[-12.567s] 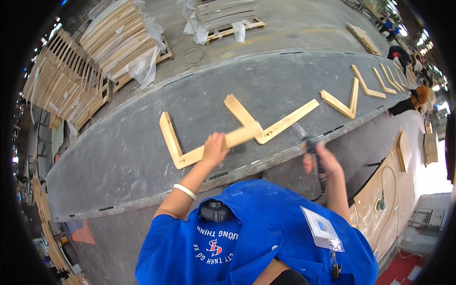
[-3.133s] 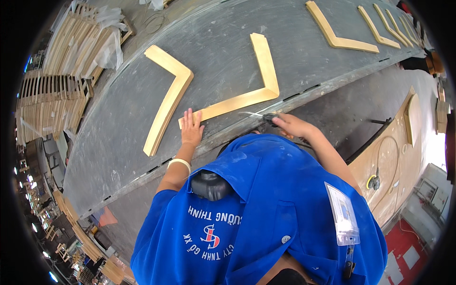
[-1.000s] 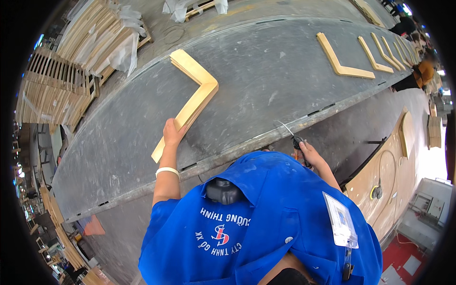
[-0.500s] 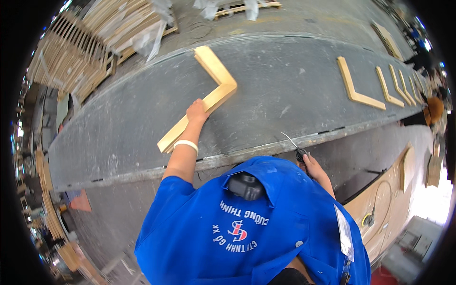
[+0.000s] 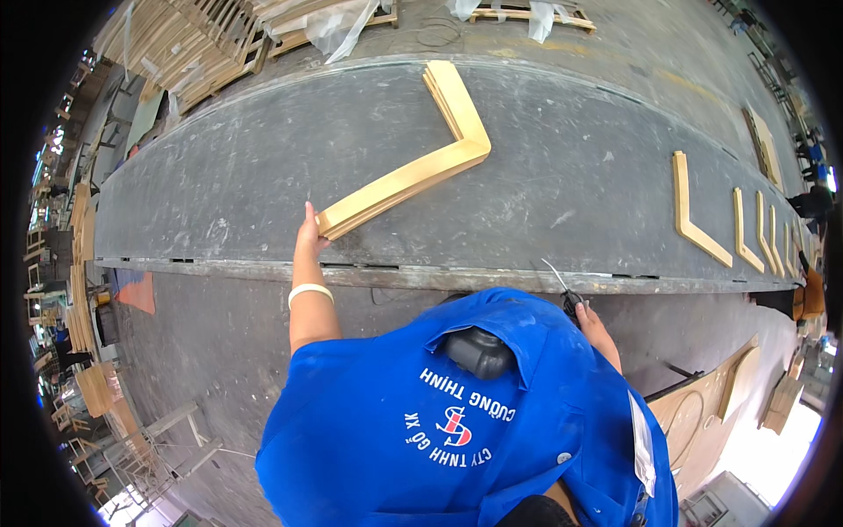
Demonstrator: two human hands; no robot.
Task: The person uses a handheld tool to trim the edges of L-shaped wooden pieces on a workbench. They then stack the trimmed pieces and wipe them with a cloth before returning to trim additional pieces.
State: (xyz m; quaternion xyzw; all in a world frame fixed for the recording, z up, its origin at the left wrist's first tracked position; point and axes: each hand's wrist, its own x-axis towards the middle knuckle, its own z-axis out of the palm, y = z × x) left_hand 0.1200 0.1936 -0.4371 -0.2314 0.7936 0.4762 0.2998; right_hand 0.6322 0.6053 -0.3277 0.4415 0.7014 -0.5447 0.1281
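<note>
Sliding off the middle of the wooden stack [image 5: 404, 178], the left hand [image 5: 309, 232] now touches its left end, forearm reaching forward, one digit raised; how firmly it grips, I cannot tell. The angled stack lies on the grey table [image 5: 571, 176]. Rightward, the right hand [image 5: 594, 323], held low at the near edge, has fingers curled around a black-handled tool [image 5: 572, 304], its thin tip slanting forward and left.

A stack [image 5: 404, 183] lies on the table [image 5: 263, 176], left hand [image 5: 310, 232] at its near left end. Frames [image 5: 682, 198] line the table's right end; piled wood [image 5: 189, 39] stands behind, left. Before the near edge, the right hand [image 5: 594, 325] holds a tool [image 5: 571, 303].
</note>
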